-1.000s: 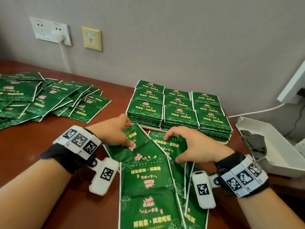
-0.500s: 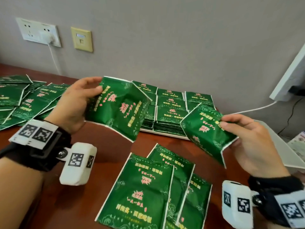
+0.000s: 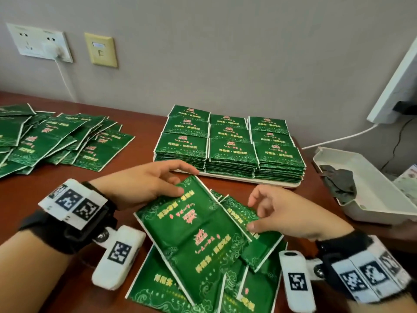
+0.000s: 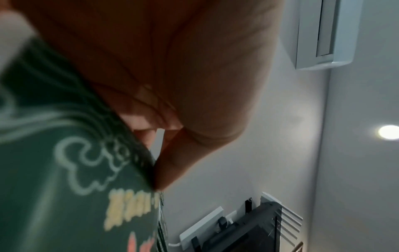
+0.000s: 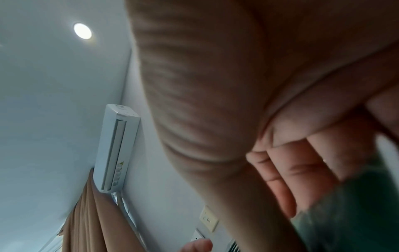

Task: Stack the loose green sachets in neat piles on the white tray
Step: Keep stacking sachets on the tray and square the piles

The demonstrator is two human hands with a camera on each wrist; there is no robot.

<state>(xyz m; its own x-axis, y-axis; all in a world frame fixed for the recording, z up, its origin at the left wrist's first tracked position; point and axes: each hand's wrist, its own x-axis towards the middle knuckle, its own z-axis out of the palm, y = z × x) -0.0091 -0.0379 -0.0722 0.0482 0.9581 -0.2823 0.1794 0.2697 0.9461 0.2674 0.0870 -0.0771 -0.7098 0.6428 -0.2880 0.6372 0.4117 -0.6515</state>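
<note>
Since half a sec ago, both held sachets have been brought down from mid-air and together, low over the loose sachets [image 3: 180, 288] lying flat on the table [image 3: 56, 279] below the hands. That suggests the two are being squared into one bundle before being carried to the tray, approx. mid-task.

The L hand [image 3: 144, 186] is pinched on the far corner of the big sachet [image 3: 196, 231], thumb on top. Its long axis runs diagonally, far end aimed at the tray, near end toward the person's right. The R hand [image 3: 288, 213] is clamped on a smaller sachet [image 3: 255, 242], tucked partly under the big one's right edge and roughly parallel.

Just beyond the fingertips sits the white tray [image 3: 270, 182] w/ neat stacks [image 3: 230, 145]. Further off to the left, a scattered heap [image 3: 56, 141] is left unsorted.
</note>
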